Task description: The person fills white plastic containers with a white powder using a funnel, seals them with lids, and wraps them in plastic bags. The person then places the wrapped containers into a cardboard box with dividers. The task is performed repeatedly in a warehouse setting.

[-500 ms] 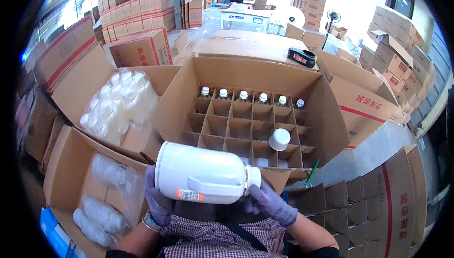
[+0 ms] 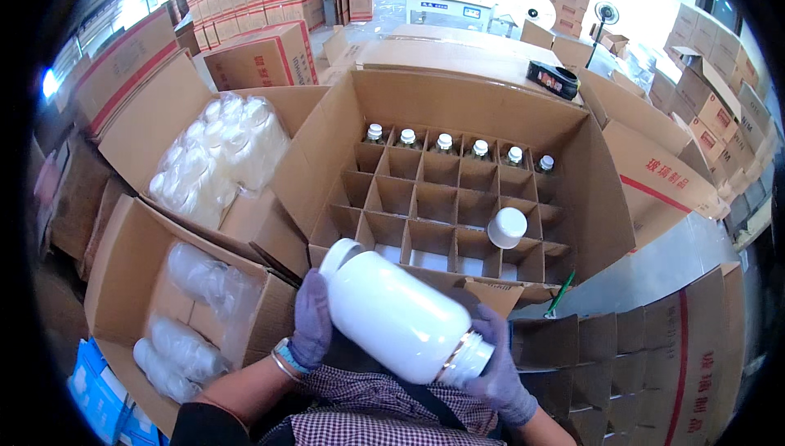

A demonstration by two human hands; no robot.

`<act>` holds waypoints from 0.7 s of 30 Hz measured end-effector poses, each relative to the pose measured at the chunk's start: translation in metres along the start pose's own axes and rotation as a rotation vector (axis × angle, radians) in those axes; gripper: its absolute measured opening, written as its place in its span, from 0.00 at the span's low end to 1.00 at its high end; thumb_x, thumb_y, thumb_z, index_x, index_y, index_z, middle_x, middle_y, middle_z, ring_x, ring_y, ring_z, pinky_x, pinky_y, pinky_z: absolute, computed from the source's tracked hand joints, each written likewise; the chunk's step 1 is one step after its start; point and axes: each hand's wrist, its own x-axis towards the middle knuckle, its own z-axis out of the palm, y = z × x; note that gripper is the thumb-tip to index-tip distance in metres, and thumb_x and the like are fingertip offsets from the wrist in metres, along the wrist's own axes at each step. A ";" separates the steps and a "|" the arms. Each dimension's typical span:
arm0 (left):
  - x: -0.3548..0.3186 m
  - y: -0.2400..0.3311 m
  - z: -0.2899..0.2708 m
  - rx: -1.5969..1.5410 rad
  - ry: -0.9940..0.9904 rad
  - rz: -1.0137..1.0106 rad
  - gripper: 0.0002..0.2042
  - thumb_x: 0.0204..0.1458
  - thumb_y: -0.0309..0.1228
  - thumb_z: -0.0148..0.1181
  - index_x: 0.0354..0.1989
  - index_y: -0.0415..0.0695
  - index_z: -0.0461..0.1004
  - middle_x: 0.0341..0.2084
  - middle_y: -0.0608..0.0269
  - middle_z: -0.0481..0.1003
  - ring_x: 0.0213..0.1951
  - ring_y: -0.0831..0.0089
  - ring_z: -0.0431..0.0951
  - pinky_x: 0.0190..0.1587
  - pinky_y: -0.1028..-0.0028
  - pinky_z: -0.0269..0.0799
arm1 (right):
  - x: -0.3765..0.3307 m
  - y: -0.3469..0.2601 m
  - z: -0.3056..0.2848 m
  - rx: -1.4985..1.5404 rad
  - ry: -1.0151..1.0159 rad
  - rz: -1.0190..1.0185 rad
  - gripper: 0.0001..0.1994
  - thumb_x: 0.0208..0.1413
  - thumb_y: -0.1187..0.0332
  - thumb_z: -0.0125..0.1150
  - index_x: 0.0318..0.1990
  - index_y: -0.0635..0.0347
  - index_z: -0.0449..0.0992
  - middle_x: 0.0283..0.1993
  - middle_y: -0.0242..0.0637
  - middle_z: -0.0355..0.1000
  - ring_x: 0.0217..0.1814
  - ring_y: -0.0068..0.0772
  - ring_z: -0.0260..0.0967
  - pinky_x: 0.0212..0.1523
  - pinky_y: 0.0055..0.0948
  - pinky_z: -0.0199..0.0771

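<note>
A white thermos jug (image 2: 401,315) lies tilted across my front, its neck with a gold band pointing down to the right. My left hand (image 2: 312,323), in a grey-purple glove, is closed on its base end, where a white round rim (image 2: 339,258) stands out at an angle; I cannot tell whether it is loose. My gloved right hand (image 2: 500,372) grips the neck end, some of its fingers hidden. Beyond the jug, a white cup-shaped lid (image 2: 507,228) rests on the dividers of a large open carton (image 2: 458,103). Bottles with white caps (image 2: 444,143) fill the carton's far row.
To the left, one open carton holds plastic-wrapped white bottle-like pieces (image 2: 221,147); a nearer one has bagged white pieces (image 2: 184,348). A roll of black tape (image 2: 553,80) sits on cardboard behind. At the right are a divider-filled carton (image 2: 703,364) and a green strip (image 2: 561,293).
The jug has tipped neck-down and turned about its length, so its handle and orange label no longer show. Its base end is raised at the left. My view has shifted slightly.
</note>
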 end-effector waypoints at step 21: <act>0.413 -0.054 0.101 1.511 -0.237 0.695 0.27 0.49 0.34 0.61 0.61 0.46 0.68 0.58 0.48 0.70 0.54 0.49 0.75 0.55 0.57 0.73 | 0.060 0.069 -0.014 0.036 0.787 -0.270 0.37 0.46 0.48 0.71 0.56 0.60 0.62 0.53 0.48 0.66 0.56 0.42 0.67 0.59 0.47 0.67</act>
